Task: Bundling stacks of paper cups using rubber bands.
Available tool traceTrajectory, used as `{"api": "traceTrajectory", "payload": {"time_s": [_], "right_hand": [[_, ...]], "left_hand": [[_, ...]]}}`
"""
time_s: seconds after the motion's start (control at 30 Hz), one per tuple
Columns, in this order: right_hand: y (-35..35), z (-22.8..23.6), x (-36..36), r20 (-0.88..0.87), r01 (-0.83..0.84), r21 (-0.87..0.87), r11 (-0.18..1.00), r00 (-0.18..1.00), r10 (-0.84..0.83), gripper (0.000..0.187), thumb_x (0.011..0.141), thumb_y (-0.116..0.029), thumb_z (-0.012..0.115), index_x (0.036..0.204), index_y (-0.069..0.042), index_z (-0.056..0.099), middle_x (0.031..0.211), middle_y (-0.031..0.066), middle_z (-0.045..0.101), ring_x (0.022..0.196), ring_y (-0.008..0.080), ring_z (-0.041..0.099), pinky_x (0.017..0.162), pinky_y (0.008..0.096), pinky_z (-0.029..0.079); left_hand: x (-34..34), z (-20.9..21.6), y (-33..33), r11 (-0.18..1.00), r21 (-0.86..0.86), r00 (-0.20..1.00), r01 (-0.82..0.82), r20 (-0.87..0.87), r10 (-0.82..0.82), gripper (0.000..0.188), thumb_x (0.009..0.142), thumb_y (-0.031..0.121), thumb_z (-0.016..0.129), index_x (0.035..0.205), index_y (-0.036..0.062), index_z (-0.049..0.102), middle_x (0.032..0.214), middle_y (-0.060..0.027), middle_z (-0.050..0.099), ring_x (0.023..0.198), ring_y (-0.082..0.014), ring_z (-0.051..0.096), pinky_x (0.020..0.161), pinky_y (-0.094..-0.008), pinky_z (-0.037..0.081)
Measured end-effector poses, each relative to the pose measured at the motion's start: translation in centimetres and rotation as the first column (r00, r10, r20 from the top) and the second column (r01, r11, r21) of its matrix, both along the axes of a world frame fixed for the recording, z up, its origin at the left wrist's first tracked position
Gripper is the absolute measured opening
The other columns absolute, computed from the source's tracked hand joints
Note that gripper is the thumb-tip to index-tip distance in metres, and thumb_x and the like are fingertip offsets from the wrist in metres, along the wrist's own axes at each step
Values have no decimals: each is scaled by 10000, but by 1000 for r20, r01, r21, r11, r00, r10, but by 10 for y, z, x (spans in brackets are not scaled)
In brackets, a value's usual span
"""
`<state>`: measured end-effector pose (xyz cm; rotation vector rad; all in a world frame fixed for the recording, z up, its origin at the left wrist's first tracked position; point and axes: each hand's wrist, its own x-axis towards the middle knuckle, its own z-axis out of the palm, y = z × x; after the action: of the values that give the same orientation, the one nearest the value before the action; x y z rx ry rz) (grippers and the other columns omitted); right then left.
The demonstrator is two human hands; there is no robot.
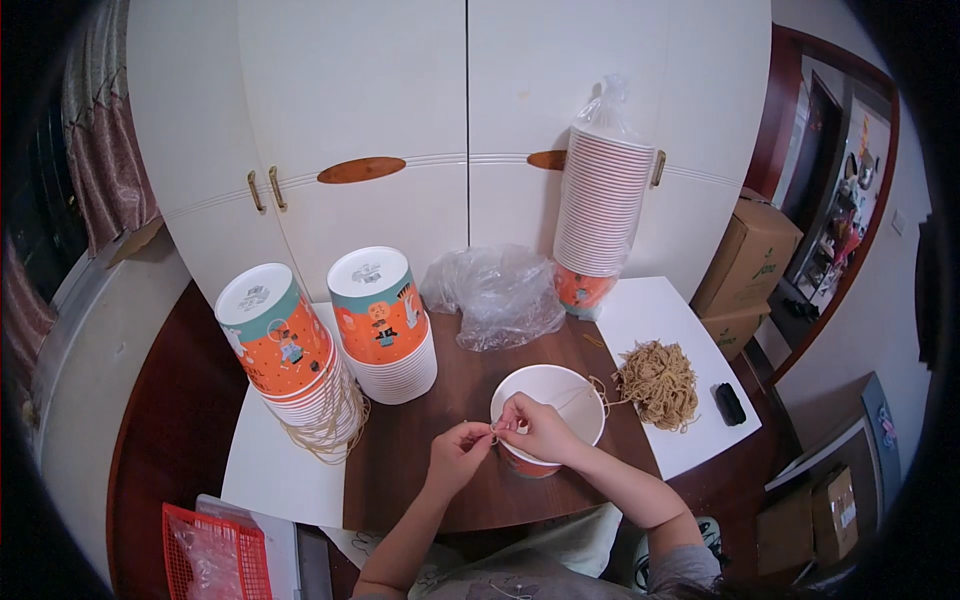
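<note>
A paper tub (552,376), white inside and orange outside, stands upright at the front of the table with its mouth up. Over its near left rim my left hand (460,455) and my right hand (538,430) meet, fingertips pinched together. Between them is a thin tan cord (494,430), partly covered by the fingers. More cord crosses the tub's mouth toward a tangled heap of tan cord (657,385) on the right. My right hand lies over the tub's opening; my left is just outside its rim.
Two upside-down tub stacks (285,340) (378,310) stand at left, loose cord draped on the outer one. Crumpled clear plastic (495,295) and a tall bagged stack (605,200) are behind. A black object (730,404) lies at right; a red basket (250,560) sits lower left.
</note>
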<state>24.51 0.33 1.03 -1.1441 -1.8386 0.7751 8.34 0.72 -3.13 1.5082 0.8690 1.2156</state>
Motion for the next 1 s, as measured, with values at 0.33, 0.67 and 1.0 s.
{"api": "traceTrajectory", "payload": {"time_s": [0.33, 0.67, 1.0], "right_hand": [[1, 3, 1, 23, -18, -91, 996, 1000, 20, 207, 738, -84, 639, 814, -36, 452, 752, 46, 587, 715, 113, 571, 643, 248, 455], [3, -1, 3, -33, -13, -78, 997, 999, 10, 204, 713, -87, 634, 823, -43, 468, 702, 37, 587, 642, 124, 569, 589, 254, 455], [1, 7, 5, 85, 36, 14, 999, 996, -37, 190, 695, -70, 624, 805, -44, 471, 685, 57, 572, 623, 170, 567, 561, 280, 450]], "left_hand": [[5, -7, 3, 1000, -19, 1000, -4, 31, 4, 131, 753, 38, 604, 879, 0, 605, 722, -12, 608, 665, -37, 546, 588, -179, 444], [8, -14, 5, 996, -71, 995, 54, 91, -47, 136, 744, 41, 609, 875, 4, 615, 734, -15, 607, 657, -53, 544, 611, -186, 444], [6, -11, 6, 1000, 15, 1000, 23, -5, -23, 106, 772, 53, 581, 856, -10, 597, 768, -23, 593, 701, -68, 535, 604, -191, 428]]}}
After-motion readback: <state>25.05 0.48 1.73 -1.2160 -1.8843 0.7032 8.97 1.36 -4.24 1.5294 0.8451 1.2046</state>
